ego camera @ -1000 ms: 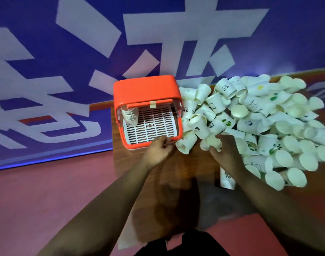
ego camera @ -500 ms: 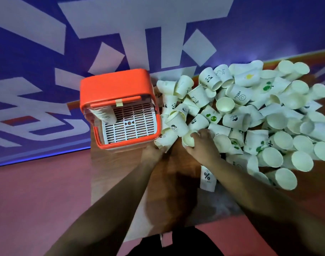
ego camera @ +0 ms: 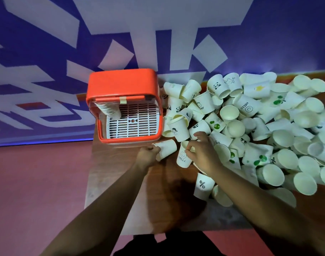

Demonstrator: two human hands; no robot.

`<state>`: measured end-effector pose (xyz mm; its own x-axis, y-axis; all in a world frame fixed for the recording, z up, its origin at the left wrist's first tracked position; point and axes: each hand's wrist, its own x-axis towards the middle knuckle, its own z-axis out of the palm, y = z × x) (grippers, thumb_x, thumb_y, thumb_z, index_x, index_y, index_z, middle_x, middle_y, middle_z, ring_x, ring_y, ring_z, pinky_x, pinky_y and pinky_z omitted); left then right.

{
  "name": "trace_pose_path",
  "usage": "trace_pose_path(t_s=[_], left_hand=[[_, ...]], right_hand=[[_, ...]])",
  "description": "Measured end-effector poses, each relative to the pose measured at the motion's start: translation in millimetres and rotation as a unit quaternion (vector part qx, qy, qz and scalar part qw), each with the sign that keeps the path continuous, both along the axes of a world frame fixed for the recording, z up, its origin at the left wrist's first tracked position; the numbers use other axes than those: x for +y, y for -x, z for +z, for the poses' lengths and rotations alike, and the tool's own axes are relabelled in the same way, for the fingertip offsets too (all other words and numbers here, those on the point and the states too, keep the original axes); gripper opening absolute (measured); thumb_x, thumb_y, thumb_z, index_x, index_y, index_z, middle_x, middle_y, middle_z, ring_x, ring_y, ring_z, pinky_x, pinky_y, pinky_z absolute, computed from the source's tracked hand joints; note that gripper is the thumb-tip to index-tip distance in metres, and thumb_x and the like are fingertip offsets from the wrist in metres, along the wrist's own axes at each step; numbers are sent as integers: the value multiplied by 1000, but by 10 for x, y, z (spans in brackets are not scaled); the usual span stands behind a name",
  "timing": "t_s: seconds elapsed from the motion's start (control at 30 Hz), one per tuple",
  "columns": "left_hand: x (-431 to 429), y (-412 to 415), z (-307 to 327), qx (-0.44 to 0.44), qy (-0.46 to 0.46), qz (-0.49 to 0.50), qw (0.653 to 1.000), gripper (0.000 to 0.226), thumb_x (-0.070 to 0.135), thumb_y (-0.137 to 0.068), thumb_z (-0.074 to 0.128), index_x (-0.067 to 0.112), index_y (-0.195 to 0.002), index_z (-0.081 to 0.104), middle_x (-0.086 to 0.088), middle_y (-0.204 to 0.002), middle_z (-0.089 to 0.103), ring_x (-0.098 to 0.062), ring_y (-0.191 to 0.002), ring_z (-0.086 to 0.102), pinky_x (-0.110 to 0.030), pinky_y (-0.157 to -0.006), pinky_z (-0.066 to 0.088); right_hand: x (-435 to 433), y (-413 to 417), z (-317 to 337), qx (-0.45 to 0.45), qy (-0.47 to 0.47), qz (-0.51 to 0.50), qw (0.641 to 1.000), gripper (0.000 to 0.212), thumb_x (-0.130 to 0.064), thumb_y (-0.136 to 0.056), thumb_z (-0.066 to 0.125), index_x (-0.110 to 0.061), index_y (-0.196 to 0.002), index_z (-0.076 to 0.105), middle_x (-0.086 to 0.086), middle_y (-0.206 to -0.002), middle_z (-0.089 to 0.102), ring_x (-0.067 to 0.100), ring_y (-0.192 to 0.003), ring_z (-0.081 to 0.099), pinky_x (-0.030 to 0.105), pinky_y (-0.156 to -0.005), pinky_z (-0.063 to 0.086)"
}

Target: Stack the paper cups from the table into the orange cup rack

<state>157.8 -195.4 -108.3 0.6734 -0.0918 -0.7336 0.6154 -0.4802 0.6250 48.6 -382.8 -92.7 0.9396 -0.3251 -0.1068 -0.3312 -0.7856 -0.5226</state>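
- The blue wall has big white shapes. They are cut off at the edges, so I cannot read them.
- The orange cup rack stands at the left end of the counter. Its open side faces the person.
- Inside the rack, on the left, leans a stack of cups. The top of the stack is hidden under the orange roof.
- A white grid lines the inside of the rack.
- The left hand is just below the rack's right corner. Its fingers are curled round a paper cup that lies on its side. The hand hides one end of this cup.
- The right hand is just beside it. Its fingers pinch the rim of a tilted HELLO cup with a smiley face. The hand hides the cups under it.
- A cup with a % sign lies near the right arm.
- A big pile of cups covers the right side of the counter. The cups lie on top of each other. The pile runs off the right edge, and the cups there look blurry.
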Motion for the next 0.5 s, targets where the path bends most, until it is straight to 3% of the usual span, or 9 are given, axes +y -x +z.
trace_pose_path(t_s=[0.13,0.23,0.33,0.43,0.5], left_hand=[[281,-96,164,7,42,28,999,34,27,-89,66,14,-120,60,-6,-118,60,-26,-105,63,-39,-72,61],[496,-178,330,1,77,28,997,22,26,-91,64,16,-110,62,-7,-116,63,-25,-103,65,-28,-59,56],[686,-311,453,-16,110,13,994,13,24,-91,66,15,-97,59,-10,-111,65,-25,-100,66,-28,-63,56],[915,-451,565,-39,143,6,989,22,24,-89,70,16,-96,50,-10,-104,62,-22,-89,64,-31,-68,56],[1054,-533,642,-67,146,6,987,37,29,-81,76,13,-103,50,-7,-107,63,-22,-91,65,-35,-72,57]], right_hand=[[89,-48,293,11,-75,-38,996,8,-21,-82,72,-17,-81,66,-3,-126,43,11,-105,48,25,-83,36],[199,-127,431,-3,-117,-60,991,11,-21,-80,73,-22,-77,62,-5,-120,46,6,-106,46,19,-82,34],[322,-290,533,-16,-146,-73,986,16,-22,-78,71,-25,-71,57,-5,-97,56,11,-98,53,12,-72,32],[512,-448,685,-18,-174,-90,980,14,-22,-80,68,-20,-72,57,-6,-78,57,13,-80,55,18,-62,36],[638,-525,755,-22,-201,-92,975,15,-22,-82,67,-17,-72,56,-4,-73,57,11,-72,54,15,-55,36]])
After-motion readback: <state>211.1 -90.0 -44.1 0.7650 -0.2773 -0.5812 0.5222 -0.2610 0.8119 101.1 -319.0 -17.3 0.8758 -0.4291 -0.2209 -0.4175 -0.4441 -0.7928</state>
